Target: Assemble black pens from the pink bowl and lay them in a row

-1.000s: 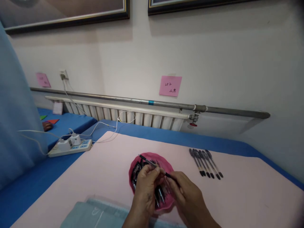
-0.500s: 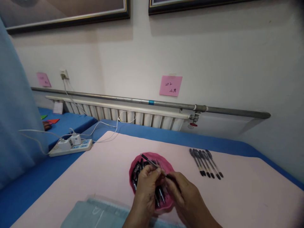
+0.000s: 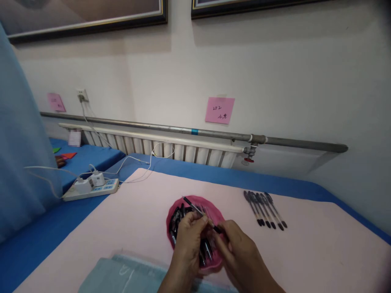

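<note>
Pink wall note (image 3: 220, 110) with handwritten "252"; beneath, left hand (image 3: 187, 242) and right hand (image 3: 241, 250) both tight around one pen (image 3: 195, 208).

held pen (image 3: 198, 211): smooth plastic | basket (image 3: 217, 215): plastic | pipe (image 3: 146, 125): dull metal | note (image 3: 219, 112): matt paper

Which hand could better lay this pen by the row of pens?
Likely the right hand: it sits nearer the row of pens. The left hand pinches the pen farther off, over the bowl.

One pen (image 3: 196, 208) is over one pink bowl (image 3: 216, 215), whose heaped pens (image 3: 208, 249) cannot be counted. Six pens (image 3: 265, 211) lie right of the bowl; left of it, one power strip (image 3: 91, 194) carries two white adapters (image 3: 97, 179).
</note>
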`<state>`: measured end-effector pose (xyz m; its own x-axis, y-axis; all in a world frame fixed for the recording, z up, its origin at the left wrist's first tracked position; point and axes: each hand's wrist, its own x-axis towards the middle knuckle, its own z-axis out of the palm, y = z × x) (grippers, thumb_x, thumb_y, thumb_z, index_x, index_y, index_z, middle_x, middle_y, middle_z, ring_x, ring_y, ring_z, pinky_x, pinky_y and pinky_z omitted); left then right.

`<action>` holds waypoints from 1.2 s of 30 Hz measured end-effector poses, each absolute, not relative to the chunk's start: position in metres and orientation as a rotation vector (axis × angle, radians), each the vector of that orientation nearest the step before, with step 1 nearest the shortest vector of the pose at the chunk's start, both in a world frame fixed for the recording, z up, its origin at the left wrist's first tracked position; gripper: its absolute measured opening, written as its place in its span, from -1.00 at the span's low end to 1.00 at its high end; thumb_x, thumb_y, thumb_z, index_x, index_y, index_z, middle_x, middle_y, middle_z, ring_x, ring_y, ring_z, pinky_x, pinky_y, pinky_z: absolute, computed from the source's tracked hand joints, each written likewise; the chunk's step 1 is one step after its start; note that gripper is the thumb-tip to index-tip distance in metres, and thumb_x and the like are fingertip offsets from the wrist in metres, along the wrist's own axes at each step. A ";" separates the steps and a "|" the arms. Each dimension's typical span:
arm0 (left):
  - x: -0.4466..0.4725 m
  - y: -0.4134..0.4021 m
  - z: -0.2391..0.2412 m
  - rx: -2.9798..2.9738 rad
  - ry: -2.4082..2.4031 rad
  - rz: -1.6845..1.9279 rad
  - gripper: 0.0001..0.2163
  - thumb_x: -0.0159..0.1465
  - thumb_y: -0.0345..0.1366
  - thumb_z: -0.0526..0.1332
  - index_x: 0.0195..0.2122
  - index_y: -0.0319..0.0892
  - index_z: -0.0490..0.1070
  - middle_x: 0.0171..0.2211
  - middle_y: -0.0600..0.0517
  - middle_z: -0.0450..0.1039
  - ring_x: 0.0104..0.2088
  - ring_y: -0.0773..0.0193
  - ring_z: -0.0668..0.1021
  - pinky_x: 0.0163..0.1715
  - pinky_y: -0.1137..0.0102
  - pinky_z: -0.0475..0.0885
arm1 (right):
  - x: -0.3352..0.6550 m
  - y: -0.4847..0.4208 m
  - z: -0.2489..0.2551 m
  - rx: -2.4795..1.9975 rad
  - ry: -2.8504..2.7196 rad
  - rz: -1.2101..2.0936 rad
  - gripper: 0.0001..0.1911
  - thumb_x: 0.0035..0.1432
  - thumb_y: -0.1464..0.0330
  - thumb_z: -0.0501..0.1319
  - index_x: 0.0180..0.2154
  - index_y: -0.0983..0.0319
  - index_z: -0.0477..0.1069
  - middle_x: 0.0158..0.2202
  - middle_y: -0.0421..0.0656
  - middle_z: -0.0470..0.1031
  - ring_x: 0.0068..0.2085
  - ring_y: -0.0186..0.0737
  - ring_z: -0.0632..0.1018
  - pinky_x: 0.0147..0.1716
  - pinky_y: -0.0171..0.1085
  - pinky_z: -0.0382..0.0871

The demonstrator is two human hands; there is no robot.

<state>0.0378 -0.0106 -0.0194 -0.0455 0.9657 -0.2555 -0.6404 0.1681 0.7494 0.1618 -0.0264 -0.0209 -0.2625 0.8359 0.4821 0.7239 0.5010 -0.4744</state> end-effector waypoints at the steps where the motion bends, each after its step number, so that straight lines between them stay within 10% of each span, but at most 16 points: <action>1: 0.038 -0.011 -0.019 0.479 0.876 1.381 -0.80 -0.09 -0.29 0.36 -0.50 -0.25 0.38 -0.56 0.05 0.46 -0.53 0.37 0.48 -0.44 0.45 0.36 | 0.162 -0.026 -0.022 -1.263 -2.053 0.184 -0.84 0.26 0.29 0.00 -0.34 0.17 0.28 -0.45 -0.19 0.41 -0.44 -0.23 0.49 -0.46 -0.28 0.36; 36: 0.037 -0.005 -0.029 0.798 1.086 1.374 -0.87 -0.01 -0.28 0.28 -0.47 -0.20 0.41 -0.54 0.03 0.43 -0.48 0.30 0.45 -0.42 0.42 0.32 | 0.167 -0.022 -0.036 -1.290 -2.091 0.177 -0.86 0.24 0.28 0.01 -0.34 0.15 0.28 -0.44 -0.20 0.42 -0.42 -0.23 0.50 -0.46 -0.31 0.36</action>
<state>0.0366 -0.0054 -0.0292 -0.1150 0.9847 -0.1310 -0.3547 0.0825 0.9313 0.1665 -0.0216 -0.0363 -0.2910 0.8359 0.4655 0.7455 0.5030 -0.4373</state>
